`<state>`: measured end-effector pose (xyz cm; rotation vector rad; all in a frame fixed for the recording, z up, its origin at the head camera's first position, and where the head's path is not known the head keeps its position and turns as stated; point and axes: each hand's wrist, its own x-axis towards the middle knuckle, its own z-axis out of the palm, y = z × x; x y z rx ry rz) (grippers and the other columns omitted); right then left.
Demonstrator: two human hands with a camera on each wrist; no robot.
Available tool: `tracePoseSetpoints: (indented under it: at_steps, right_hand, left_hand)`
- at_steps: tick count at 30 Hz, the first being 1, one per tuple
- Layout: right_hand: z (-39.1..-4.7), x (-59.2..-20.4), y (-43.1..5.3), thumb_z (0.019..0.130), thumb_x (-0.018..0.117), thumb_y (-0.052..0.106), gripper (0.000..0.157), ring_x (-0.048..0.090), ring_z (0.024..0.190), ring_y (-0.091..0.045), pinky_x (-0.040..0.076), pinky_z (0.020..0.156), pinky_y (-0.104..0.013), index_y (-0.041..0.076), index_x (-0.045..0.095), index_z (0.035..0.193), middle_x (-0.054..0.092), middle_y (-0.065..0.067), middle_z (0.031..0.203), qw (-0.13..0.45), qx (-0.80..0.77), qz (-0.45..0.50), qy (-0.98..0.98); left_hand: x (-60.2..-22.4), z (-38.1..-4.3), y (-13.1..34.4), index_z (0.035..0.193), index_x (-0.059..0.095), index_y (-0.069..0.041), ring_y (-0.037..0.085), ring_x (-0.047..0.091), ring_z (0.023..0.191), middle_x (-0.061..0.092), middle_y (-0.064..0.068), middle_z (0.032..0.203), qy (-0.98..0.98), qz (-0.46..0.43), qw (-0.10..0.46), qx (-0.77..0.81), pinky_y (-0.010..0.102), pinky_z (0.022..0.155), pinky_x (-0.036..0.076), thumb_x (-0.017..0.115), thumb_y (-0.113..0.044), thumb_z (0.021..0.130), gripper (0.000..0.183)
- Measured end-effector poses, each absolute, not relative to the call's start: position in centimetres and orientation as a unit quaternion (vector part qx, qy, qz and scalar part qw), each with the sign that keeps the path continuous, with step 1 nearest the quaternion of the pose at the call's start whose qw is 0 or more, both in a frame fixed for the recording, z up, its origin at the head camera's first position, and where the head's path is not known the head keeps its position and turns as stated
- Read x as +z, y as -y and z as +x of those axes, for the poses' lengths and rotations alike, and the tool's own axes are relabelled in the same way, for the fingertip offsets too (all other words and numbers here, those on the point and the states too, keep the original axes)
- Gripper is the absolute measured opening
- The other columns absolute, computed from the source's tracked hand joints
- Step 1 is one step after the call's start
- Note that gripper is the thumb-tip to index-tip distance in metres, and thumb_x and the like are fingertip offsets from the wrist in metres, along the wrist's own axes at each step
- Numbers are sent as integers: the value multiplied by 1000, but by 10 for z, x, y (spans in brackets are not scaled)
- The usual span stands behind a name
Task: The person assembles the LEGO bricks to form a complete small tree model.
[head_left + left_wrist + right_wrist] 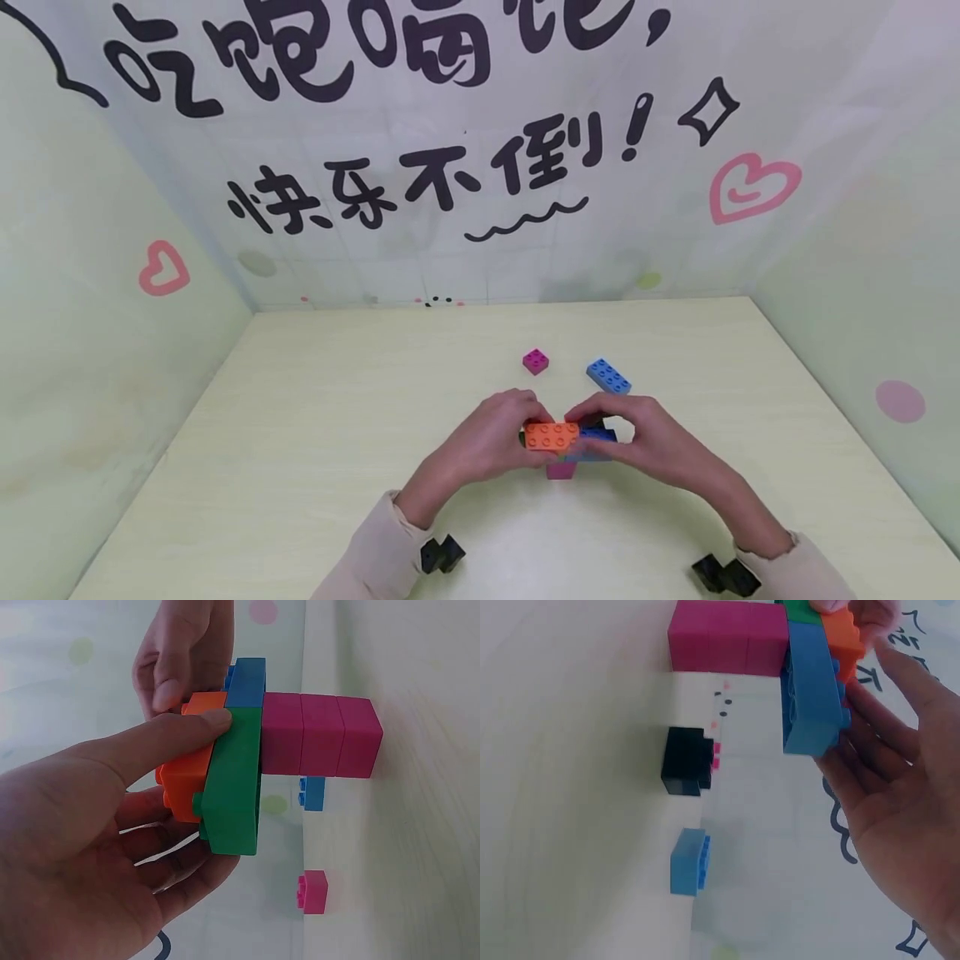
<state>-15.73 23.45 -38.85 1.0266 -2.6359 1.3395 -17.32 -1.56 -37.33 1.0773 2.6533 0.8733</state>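
Observation:
A built stack holds a magenta column [322, 735] of three bricks, with a green brick [234, 795] and a blue brick [810, 690] side by side across its top. Over their joint lies an orange brick [551, 437], studs up. My left hand [495, 437] grips the orange brick, its thumb reaching the green brick's edge and its fingers on the far side. My right hand [652, 437] pinches the orange brick's right end from above the blue brick, with several fingers behind. The exact contact of the right fingertips is partly hidden.
Behind the stack lie a small magenta brick [536, 361] and a light blue brick [609, 377]. A black brick [682, 761] stands close behind the blue side. Printed walls rise at the back and both sides of the pale table [337, 375].

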Motion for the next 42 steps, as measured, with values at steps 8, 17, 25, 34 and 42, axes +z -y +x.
tracePoseSetpoints:
  at_steps: [8,17,25,34,42]
  right_hand:
    - [-165,-389,-265,89,72,11,36,63,102,-19,53,84,-42,13,63,124,66,2,116,-4,312,244,918]
    - [-172,-417,-255,75,78,-9,56,62,102,-24,52,87,-43,4,61,127,64,-8,122,-43,242,259,934]
    - [-173,-414,-258,78,79,-1,44,63,99,-22,53,84,-43,5,66,120,67,-5,113,-34,244,239,939]
    - [-165,-378,-271,80,83,19,39,61,90,-9,54,77,-34,19,68,117,64,13,102,75,288,257,919]
    - [-155,-367,-267,83,80,29,38,60,97,-8,52,80,-28,26,67,118,65,15,107,8,359,323,876]
  left_hand:
    - [-374,-172,13,105,73,-12,5,49,75,55,-12,85,-892,355,74,269,19,67,42,85,-29,78,34]
    - [-374,-174,12,104,73,-11,4,49,74,55,-13,84,-890,361,68,270,19,66,41,85,-29,77,34]
    - [-373,-173,12,104,74,-11,4,48,73,55,-13,83,-890,360,70,272,19,65,41,85,-28,77,34]
    - [-375,-173,13,105,74,-11,4,49,74,55,-13,84,-893,351,77,273,19,65,42,85,-29,78,34]
    - [-377,-174,14,103,74,-11,5,49,72,55,-13,83,-889,355,77,278,19,64,41,85,-28,78,33]
